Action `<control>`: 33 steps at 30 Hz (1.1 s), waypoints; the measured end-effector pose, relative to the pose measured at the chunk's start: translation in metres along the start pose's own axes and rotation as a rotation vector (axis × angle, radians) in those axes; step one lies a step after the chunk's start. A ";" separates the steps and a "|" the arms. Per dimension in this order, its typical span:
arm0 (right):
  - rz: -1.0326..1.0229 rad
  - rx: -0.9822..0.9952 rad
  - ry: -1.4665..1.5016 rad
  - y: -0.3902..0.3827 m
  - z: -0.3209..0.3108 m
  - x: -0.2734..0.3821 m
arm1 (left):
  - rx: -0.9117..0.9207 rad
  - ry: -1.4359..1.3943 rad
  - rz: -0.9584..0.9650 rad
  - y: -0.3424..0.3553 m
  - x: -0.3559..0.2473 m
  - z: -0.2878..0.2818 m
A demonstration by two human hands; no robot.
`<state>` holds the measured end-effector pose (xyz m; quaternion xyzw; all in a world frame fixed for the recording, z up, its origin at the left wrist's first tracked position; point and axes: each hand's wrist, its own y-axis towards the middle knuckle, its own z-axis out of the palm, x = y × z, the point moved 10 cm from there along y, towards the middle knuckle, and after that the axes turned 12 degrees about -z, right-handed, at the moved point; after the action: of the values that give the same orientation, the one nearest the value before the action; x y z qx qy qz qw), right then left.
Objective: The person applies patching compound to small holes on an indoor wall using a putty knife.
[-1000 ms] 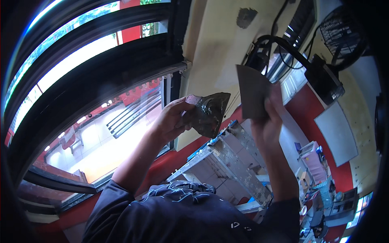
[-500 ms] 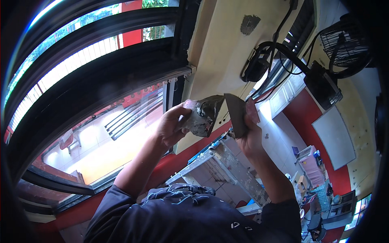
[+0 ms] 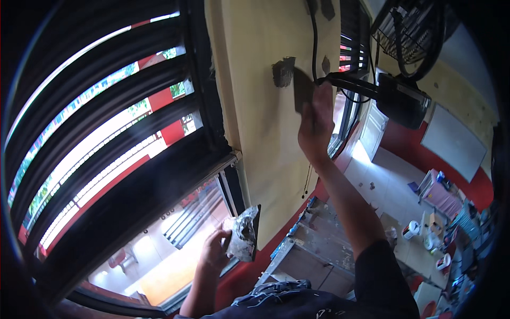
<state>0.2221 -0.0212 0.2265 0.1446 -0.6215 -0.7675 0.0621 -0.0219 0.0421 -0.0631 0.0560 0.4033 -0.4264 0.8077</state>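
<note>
My right hand (image 3: 319,127) is raised before the cream wall (image 3: 265,138), its fingers closed around a putty knife (image 3: 302,91) with a broad dark blade. The top of that blade is beside a rough grey patch (image 3: 282,73) on the wall; whether it touches the wall, I cannot tell. Lower down, by the window frame, my left hand (image 3: 213,251) grips a second putty knife (image 3: 243,236). Whitish, crumpled material covers its face, and its dark edge points to the right. The fingers hide most of both handles.
A black wall fan (image 3: 406,98) with a hanging cable (image 3: 314,42) juts out close to my right hand. Left of the wall is a dark louvred window (image 3: 117,95). Below stands a paint-spattered platform (image 3: 319,234); a cluttered table (image 3: 414,255) is farther right.
My right hand has gone up with its putty knife to the grey patch. My left hand has dropped with the other knife, so the two blades are now far apart. The view has shifted.
</note>
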 end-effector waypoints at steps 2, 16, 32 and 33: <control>0.126 -0.066 0.071 0.004 0.010 -0.028 | -0.089 -0.045 -0.042 -0.003 0.011 -0.007; 0.215 -0.015 0.311 -0.010 0.039 -0.006 | -0.202 -0.006 -0.039 -0.020 -0.002 -0.035; 0.149 -0.178 0.099 0.012 0.015 -0.020 | -0.092 0.063 -0.019 -0.011 0.003 -0.003; 0.176 -0.190 0.050 0.010 0.020 -0.041 | -0.067 0.078 0.012 -0.012 -0.001 0.001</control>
<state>0.2540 0.0065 0.2461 0.1021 -0.5544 -0.8107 0.1584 -0.0302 0.0346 -0.0589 0.0481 0.4480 -0.4052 0.7955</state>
